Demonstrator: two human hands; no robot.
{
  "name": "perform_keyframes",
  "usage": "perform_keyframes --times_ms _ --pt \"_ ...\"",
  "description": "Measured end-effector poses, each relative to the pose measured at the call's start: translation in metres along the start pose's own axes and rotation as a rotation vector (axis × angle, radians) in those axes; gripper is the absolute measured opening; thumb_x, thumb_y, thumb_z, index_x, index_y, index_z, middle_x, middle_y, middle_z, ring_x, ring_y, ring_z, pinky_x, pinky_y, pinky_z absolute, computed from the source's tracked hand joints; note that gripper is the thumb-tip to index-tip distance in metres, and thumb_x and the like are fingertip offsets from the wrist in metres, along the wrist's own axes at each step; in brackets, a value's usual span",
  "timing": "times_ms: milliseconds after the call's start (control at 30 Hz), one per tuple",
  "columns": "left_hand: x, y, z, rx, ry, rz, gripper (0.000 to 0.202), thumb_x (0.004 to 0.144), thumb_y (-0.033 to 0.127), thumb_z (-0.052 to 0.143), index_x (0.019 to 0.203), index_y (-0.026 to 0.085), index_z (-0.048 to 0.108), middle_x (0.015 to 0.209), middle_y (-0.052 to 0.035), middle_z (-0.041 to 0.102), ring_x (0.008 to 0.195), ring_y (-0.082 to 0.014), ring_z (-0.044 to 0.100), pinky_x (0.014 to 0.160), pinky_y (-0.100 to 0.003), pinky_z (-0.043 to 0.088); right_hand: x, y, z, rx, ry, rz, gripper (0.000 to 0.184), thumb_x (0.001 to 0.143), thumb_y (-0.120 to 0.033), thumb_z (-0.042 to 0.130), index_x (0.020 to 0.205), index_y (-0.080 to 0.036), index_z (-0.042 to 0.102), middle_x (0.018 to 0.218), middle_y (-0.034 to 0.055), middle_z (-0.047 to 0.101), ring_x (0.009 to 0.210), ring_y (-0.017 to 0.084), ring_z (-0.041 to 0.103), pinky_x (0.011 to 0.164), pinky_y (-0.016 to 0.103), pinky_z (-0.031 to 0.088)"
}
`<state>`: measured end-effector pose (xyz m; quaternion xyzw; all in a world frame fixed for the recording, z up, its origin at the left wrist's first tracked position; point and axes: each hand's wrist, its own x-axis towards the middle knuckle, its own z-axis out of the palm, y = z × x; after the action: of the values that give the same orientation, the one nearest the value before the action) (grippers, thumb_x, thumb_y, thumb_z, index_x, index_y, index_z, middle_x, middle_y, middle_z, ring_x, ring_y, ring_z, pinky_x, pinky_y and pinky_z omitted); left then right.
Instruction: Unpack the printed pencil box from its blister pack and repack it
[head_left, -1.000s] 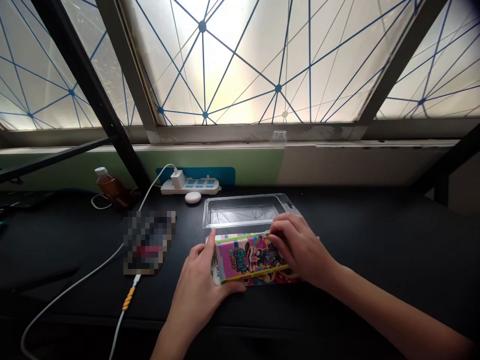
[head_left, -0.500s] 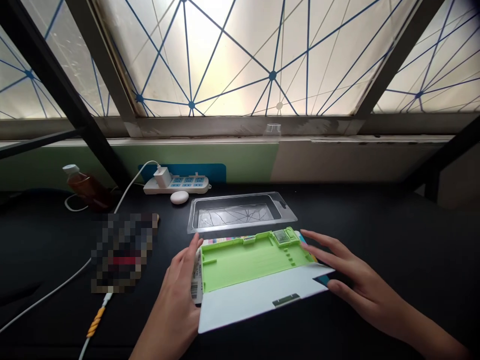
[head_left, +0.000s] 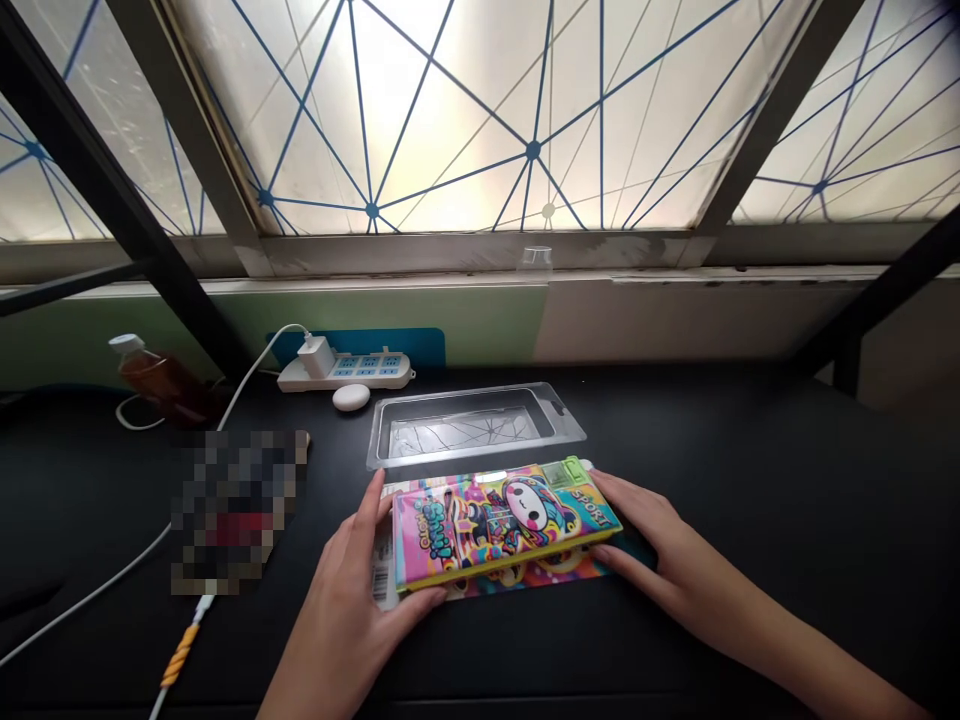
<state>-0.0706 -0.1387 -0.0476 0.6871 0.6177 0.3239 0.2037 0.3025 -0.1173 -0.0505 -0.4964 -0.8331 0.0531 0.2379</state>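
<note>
A pencil case point(head_left: 502, 520) with a colourful cartoon lid lies closed in front of me, a green corner piece at its upper right. Beneath it, a printed backing card point(head_left: 536, 573) sticks out at the front and left, with a barcode on its left part. My left hand point(head_left: 352, 580) grips the left end, thumb at the front edge and fingers along the side. At the right end, my right hand point(head_left: 649, 530) has its fingers on the far corner and its thumb at the front edge. The case's inside is hidden.
Just behind the case lies a clear plastic tray point(head_left: 566, 430). A power strip point(head_left: 375, 370) with a white charger, a white oval object point(head_left: 351, 398) and a tilted bottle point(head_left: 161, 380) stand farther back. To the left, a cable point(head_left: 135, 560) runs to a blurred-out device point(head_left: 232, 520).
The pencil case's lid has swung shut, covering the green inside. My right hand has moved in against the case's right end, and my left thumb now shows at its front edge.
</note>
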Motion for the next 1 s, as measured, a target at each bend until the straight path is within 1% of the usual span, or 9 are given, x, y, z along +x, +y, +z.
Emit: perform_keyframes --times_ms 100,200,267,367,533,733,833,900,1000 --pt "-0.002 0.004 -0.004 -0.025 0.046 0.079 0.091 0.085 0.047 0.074 0.159 0.04 0.021 0.148 -0.0052 0.055 0.135 -0.0309 0.055 0.108 -0.046 0.048 -0.001 -0.005 -0.004 0.033 0.069 0.001 0.065 0.097 -0.041 0.059 0.156 -0.033 0.033 0.149 0.0108 0.056 0.134 0.032 0.056 0.103 0.048 0.055" --pt "0.005 0.014 -0.016 -0.024 0.119 0.182 0.078 0.09 0.045 0.068 0.157 0.037 0.029 0.154 -0.0051 0.049 0.137 -0.0292 0.053 0.11 -0.041 0.047 0.015 -0.007 -0.012 0.062 0.137 0.023 0.061 0.097 -0.042 0.059 0.154 -0.031 0.04 0.15 0.0105 0.055 0.137 0.033 0.053 0.106 0.049 0.053" --pt "0.02 0.023 -0.026 0.017 0.145 0.217 0.074 0.094 0.046 0.063 0.158 0.032 0.028 0.156 -0.0076 0.047 0.139 -0.0305 0.05 0.114 -0.044 0.043 0.037 -0.006 -0.017 0.085 0.149 0.045 0.059 0.095 -0.045 0.059 0.151 -0.028 0.046 0.15 0.011 0.055 0.137 0.034 0.052 0.107 0.051 0.051" --pt "0.056 0.034 -0.036 0.093 0.101 0.224 0.075 0.098 0.045 0.056 0.161 0.022 0.023 0.159 -0.013 0.043 0.146 -0.032 0.041 0.118 -0.046 0.037 0.078 -0.001 -0.018 0.132 0.154 0.072 0.061 0.093 -0.049 0.06 0.148 -0.024 0.05 0.149 0.0122 0.056 0.135 0.035 0.055 0.109 0.052 0.05" --pt "0.101 0.026 -0.028 0.166 0.008 0.204 0.07 0.1 0.037 0.048 0.161 0.014 0.022 0.166 -0.0194 0.027 0.154 -0.0348 0.021 0.122 -0.054 0.028 0.122 0.012 0.004 0.155 0.153 0.027 0.057 0.094 -0.044 0.058 0.147 -0.024 0.051 0.149 0.0127 0.056 0.14 0.037 0.048 0.111 0.057 0.045" --pt "0.103 0.001 -0.006 0.176 -0.1 0.122 0.067 0.104 0.042 0.04 0.161 0.012 0.022 0.166 -0.0177 0.028 0.156 -0.0327 0.017 0.123 -0.052 0.027 0.113 0.018 0.027 0.097 0.029 -0.01 0.053 0.1 -0.049 0.046 0.143 -0.019 0.054 0.161 0.017 0.038 0.149 0.033 0.035 0.117 0.055 0.038" --pt "0.103 -0.004 -0.004 0.247 -0.113 0.124 0.065 0.105 0.046 0.033 0.159 0.009 0.029 0.166 -0.0183 0.028 0.156 -0.0348 0.014 0.123 -0.053 0.025 0.109 0.014 0.027 0.018 -0.035 -0.029 0.059 0.101 -0.052 0.045 0.149 -0.018 0.046 0.163 0.019 0.034 0.151 0.034 0.03 0.119 0.061 0.03" --pt "0.103 -0.003 -0.005 0.303 -0.118 0.111 0.063 0.106 0.046 0.03 0.157 0.01 0.033 0.167 -0.0189 0.026 0.156 -0.0362 0.015 0.121 -0.055 0.028 0.109 0.01 0.026 -0.054 -0.018 -0.056 0.06 0.1 -0.051 0.047 0.151 -0.02 0.042 0.162 0.0197 0.035 0.151 0.036 0.028 0.117 0.067 0.026" --pt "0.1 0.004 -0.007 0.421 -0.064 0.118 0.055 0.106 0.039 0.03 0.152 0.012 0.042 0.167 -0.0193 0.025 0.154 -0.0376 0.02 0.116 -0.058 0.034 0.108 0.0 0.02 -0.119 0.102 -0.175 0.048 0.101 -0.046 0.049 0.143 -0.022 0.051 0.16 0.0185 0.04 0.148 0.037 0.035 0.117 0.069 0.02"
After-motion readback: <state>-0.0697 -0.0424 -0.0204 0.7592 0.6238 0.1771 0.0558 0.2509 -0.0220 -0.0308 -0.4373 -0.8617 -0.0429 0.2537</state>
